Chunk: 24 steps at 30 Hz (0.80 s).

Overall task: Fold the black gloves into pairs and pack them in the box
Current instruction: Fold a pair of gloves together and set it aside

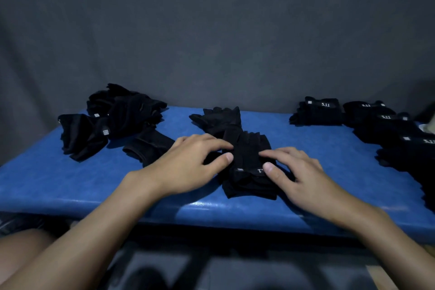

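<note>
1. Head view: a blue padded table (70, 179) was seen from above, with a grey backdrop (211, 30) hung behind it.
2. The black glove pair (249, 183) lay mid-table, towards the near edge at 6 o'clock. Its fingers pointed away to 11 o'clock, and a band with white lettering ran across its near part.
3. The left hand (188, 165) was laid on the pair's 9 o'clock edge. Its fingers were nearly straight and a little spread, with forefinger and thumb tips pressed to the cloth.
4. The right hand (301, 172) was laid on the pair's 3 o'clock edge in the same way, fingers relaxed and thumb tip pressed beside the lettering. No pinch could be made out in either hand.
5. A heap of loose gloves (122, 115) was piled at 10 o'clock, well apart from the hands.
6. Folded pairs (322, 113) with white "5.11" labels were ranged from 2 to 4 o'clock along the table's edge.
</note>
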### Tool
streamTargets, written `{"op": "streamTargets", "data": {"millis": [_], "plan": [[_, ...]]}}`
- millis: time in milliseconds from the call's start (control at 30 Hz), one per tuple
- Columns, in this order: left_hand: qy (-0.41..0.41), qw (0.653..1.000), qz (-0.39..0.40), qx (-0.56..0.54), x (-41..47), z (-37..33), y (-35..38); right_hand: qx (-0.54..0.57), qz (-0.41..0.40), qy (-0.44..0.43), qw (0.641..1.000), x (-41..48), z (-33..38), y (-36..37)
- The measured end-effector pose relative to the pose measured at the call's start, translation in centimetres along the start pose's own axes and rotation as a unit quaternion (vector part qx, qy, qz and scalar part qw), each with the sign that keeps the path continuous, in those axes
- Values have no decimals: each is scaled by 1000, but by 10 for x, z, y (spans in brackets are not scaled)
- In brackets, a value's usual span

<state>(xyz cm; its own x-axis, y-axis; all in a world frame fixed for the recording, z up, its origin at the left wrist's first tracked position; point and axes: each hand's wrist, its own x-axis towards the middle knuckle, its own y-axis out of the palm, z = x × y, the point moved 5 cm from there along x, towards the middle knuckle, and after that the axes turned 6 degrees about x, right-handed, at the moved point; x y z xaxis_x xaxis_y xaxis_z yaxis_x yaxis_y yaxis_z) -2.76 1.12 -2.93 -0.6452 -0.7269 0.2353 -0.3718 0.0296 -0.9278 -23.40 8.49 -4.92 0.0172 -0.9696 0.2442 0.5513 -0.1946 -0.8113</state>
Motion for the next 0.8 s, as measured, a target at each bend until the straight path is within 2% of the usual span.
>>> {"op": "streamTargets", "data": {"millis": [67,233,433,800], "plan": [[-1,1000,9,2,1,1,4,-22,8,-3,1000,-2,0,0],[3,1000,3,-14,2,-3,2,23,-14,-15,1000,-2,5,-4],[3,997,-31,-64,3,-1,-5,142,-9,-21,990,-4,14,-9],[-3,997,-25,-78,5,4,-4,187,-14,-55,981,-5,16,-6]]}}
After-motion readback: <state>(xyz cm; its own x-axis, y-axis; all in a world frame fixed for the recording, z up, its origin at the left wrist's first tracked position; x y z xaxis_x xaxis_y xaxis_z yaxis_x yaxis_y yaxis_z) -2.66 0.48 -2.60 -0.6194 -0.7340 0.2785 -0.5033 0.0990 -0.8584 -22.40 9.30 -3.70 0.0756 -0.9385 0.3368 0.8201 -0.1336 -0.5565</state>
